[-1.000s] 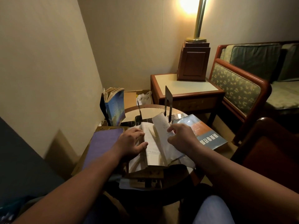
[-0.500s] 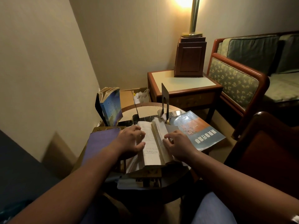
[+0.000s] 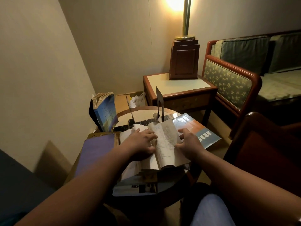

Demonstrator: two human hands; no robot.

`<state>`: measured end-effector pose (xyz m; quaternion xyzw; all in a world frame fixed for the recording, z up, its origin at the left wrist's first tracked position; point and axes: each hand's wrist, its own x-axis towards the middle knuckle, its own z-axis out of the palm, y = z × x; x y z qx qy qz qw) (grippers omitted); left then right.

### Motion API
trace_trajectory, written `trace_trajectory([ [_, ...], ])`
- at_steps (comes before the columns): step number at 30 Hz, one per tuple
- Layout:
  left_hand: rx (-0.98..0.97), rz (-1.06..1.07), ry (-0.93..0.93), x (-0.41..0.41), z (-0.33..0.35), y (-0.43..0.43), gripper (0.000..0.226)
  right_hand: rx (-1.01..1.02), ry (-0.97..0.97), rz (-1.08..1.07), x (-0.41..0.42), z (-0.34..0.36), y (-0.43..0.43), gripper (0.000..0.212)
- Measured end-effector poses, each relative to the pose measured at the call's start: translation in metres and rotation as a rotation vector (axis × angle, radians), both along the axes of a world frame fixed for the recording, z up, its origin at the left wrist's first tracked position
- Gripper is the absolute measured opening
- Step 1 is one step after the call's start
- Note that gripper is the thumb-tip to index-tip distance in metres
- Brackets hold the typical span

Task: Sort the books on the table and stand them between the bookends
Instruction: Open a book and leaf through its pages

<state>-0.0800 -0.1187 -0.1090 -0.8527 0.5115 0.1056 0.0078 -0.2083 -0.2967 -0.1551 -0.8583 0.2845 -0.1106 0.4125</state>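
Change: the leaf held up a second ago is down, and the open book now lies spread.
1. Open book: on the round table, just in front of the upright black bookend.
2. Left hand: fingers straight and spread, pressing the left page.
3. Right hand: fingers bent round the outer edge of the right-hand pages, thumb on the page.
4. Blue book: standing, left rear.
5. Purple book: flat, left.
6. Orange-and-blue book: flat, right of the open book.
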Motion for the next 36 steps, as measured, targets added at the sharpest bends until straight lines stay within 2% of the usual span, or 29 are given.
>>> trace_trajectory([
  [3,-0.023,0.025,0.046,-0.005,-0.004,-0.006,0.058,-0.116,0.005,-0.001,-0.006,-0.015,0.005,0.054],
  [7,-0.063,0.018,0.075,-0.007,-0.009,-0.003,0.065,-0.424,-0.145,0.165,-0.017,-0.035,0.009,0.038],
  [10,-0.065,0.034,0.104,-0.003,-0.014,-0.002,0.069,-0.453,-0.220,0.266,-0.021,-0.045,0.010,0.022],
  [11,-0.062,0.040,0.108,-0.002,-0.017,-0.002,0.070,-0.434,-0.222,0.285,-0.022,-0.049,0.013,0.024],
  [13,-0.041,0.048,0.095,-0.001,-0.020,-0.002,0.073,-0.381,-0.170,0.315,-0.026,-0.055,0.019,0.054],
  [15,-0.020,0.055,0.081,-0.001,-0.024,-0.003,0.076,-0.352,-0.042,0.372,-0.034,-0.060,0.022,0.093],
  [16,-0.012,0.056,0.077,-0.001,-0.026,-0.003,0.077,-0.350,0.030,0.404,-0.039,-0.062,0.022,0.105],
  [20,-0.009,0.049,0.079,0.000,-0.034,-0.002,0.088,-0.426,0.228,0.509,-0.056,-0.063,0.023,0.120],
  [24,-0.046,0.051,0.086,0.006,-0.042,0.000,0.106,-0.406,0.306,0.599,-0.040,-0.052,0.014,0.125],
  [27,-0.051,0.042,0.083,0.006,-0.045,0.000,0.115,-0.368,0.320,0.614,-0.014,-0.039,0.002,0.119],
  [29,-0.045,0.038,0.094,0.007,-0.044,0.000,0.123,-0.385,0.342,0.601,0.005,-0.030,-0.003,0.096],
  [31,-0.043,0.043,0.098,0.006,-0.041,-0.001,0.116,-0.392,0.355,0.583,0.024,-0.022,-0.007,0.079],
  [34,-0.055,0.044,0.087,0.005,-0.041,0.000,0.102,-0.381,0.362,0.575,0.042,-0.017,-0.011,0.084],
  [36,-0.049,0.039,0.089,0.005,-0.041,0.001,0.107,-0.381,0.367,0.574,0.042,-0.018,-0.011,0.087],
])
